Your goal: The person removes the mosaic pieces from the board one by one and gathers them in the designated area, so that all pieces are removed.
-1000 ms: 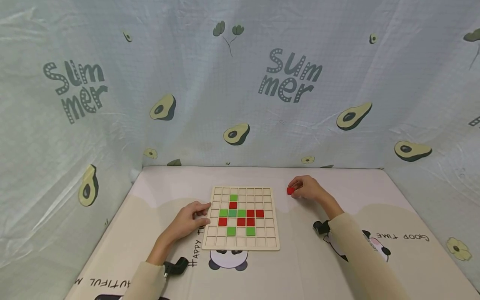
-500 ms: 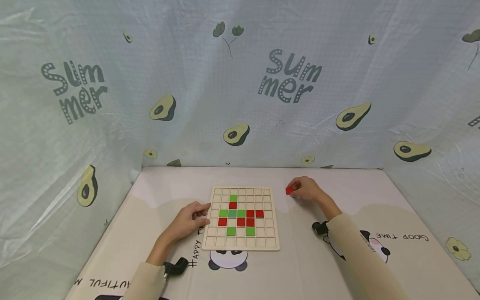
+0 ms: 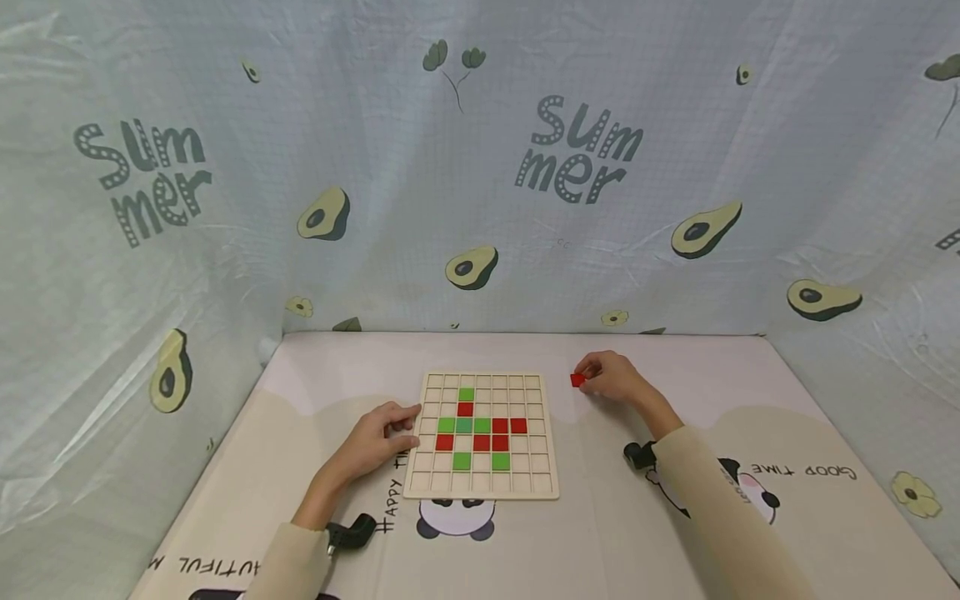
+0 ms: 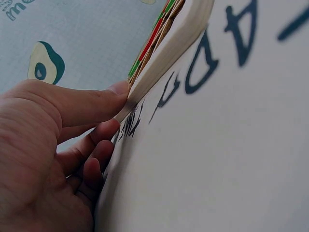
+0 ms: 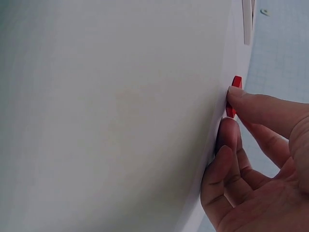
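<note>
A wooden grid board (image 3: 537, 467) lies flat on the table, with several green tiles (image 3: 462, 461) and red tiles (image 3: 445, 442) set in its cells. One tile (image 3: 464, 425) among them is a bluer green. My left hand (image 3: 375, 440) rests at the board's left edge, thumb and forefinger touching it apart from each other; the left wrist view shows the thumb (image 4: 96, 104) against the side. Right of the board's far corner, my right hand (image 3: 613, 379) pinches a small red tile (image 3: 577, 380). In the right wrist view that tile stands on edge at the tabletop, partly hidden by the thumb (image 5: 256, 104).
A pale printed cloth (image 3: 600, 542) with panda drawings and lettering covers the table. Light curtains (image 3: 405, 167) with avocado prints rise behind and at both sides. Black wrist mounts (image 3: 352, 533) sit on both forearms, near the cloth.
My right hand has drifted very slightly left with the red tile. The left hand and the board stay where they were, and the tiles on the board are unchanged.
</note>
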Demonstrator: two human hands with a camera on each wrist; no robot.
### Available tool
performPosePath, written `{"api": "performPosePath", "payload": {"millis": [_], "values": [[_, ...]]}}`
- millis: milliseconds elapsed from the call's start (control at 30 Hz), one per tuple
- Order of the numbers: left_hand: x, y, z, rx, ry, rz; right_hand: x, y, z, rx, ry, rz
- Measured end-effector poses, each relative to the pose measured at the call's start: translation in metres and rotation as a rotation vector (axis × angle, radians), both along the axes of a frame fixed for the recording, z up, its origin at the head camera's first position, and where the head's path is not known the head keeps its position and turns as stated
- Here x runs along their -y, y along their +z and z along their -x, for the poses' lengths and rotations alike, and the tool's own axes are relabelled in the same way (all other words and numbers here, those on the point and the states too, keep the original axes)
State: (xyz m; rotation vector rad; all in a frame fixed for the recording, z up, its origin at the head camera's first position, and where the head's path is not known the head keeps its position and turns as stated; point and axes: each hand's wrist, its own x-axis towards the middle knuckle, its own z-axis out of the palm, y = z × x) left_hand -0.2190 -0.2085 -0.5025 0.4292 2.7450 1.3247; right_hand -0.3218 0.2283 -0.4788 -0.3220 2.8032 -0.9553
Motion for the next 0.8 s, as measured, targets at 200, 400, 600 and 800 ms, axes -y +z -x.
{"api": "performPosePath", "payload": {"millis": [200, 400, 600, 800], "values": [[0.0006, 0.0009, -0.0003, -0.010, -0.007, 0.004, -0.0001, -0.0009, -0.0006, -0.010, 0.011, 0.001], [0.0008, 0.0003, -0.0001, -0.010, -0.013, 0.005, 0.0001, 0.0004, -0.0002, -0.012, 0.008, -0.001], [0.0009, -0.0008, 0.0000, -0.010, -0.007, 0.012, 0.0000, 0.0001, -0.0005, -0.005, 0.004, 0.001], [0.0010, -0.0010, -0.0003, -0.010, -0.003, 0.017, 0.0009, 0.0016, -0.0006, 0.015, 0.019, 0.001]]}}
